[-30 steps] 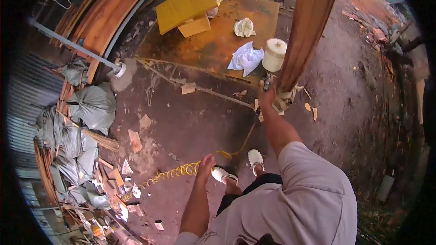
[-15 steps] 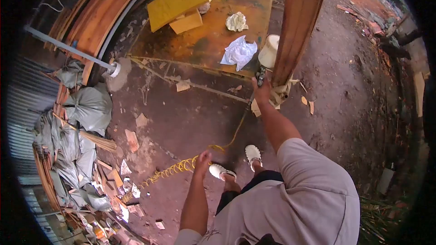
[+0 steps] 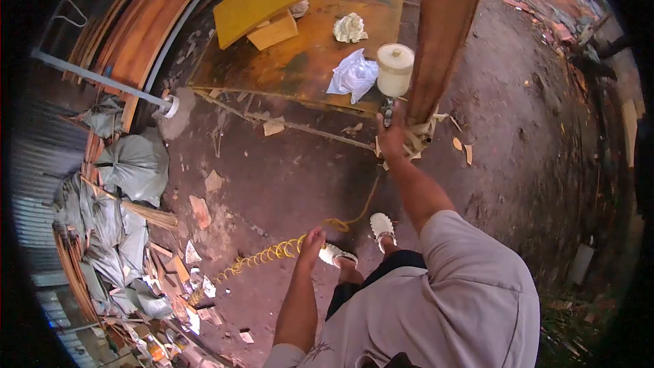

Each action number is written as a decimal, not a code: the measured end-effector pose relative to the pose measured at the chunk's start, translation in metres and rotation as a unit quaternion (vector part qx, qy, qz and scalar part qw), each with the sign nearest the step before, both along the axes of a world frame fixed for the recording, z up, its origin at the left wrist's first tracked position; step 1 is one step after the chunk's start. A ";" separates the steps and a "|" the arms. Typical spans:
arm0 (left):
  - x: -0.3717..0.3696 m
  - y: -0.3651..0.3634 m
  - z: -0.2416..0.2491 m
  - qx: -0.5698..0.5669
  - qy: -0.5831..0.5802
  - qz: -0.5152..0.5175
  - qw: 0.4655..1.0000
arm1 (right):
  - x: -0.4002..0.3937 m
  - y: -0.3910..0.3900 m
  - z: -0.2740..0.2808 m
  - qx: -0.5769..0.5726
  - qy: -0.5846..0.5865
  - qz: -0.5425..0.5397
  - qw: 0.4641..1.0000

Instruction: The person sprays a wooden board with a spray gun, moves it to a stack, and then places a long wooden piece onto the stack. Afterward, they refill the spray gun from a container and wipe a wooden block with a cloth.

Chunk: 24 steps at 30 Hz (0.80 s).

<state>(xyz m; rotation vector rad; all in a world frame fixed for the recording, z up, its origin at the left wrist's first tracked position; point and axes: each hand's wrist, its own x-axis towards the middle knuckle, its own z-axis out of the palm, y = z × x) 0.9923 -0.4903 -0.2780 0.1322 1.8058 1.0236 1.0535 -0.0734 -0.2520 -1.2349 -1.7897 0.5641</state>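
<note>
My right hand is closed around the handle of a spray gun, arm stretched forward. A cream lidded cup sits on top of the gun. Just right of the cup, a brown wooden board stands upright, and a gap shows between them. From below the right hand, a yellow coiled air hose runs down and back to the left. My left hand is low by my left shoe, fingers curled where the hose passes; the grip is partly hidden.
A stained tabletop ahead holds a white crumpled cloth, a cream crumpled cloth and a yellow panel. Grey sacks, a broom and wood scraps line the left. Chips litter the dirt floor.
The spray gun has tipped and moved slightly left, so the cup's lid now shows and the cup is apart from the board. My left hand and the hose have shifted slightly right.
</note>
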 end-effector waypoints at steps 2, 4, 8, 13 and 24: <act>-0.002 0.008 0.005 -0.014 0.008 -0.017 1.000 | 0.000 0.003 -0.002 -0.043 0.015 0.020 0.999; -0.003 0.011 0.013 -0.013 -0.016 0.003 1.000 | 0.004 0.001 -0.006 -0.088 0.027 0.040 0.995; -0.009 0.013 0.009 -0.040 -0.001 -0.007 0.999 | 0.011 0.006 -0.014 -0.077 -0.010 0.065 0.995; -0.005 0.021 0.033 -0.048 0.029 0.029 0.998 | 0.012 0.005 -0.014 -0.093 -0.040 0.076 0.992; -0.009 -0.003 0.017 -0.048 0.046 0.032 0.997 | 0.011 0.004 -0.010 -0.134 -0.002 0.088 0.987</act>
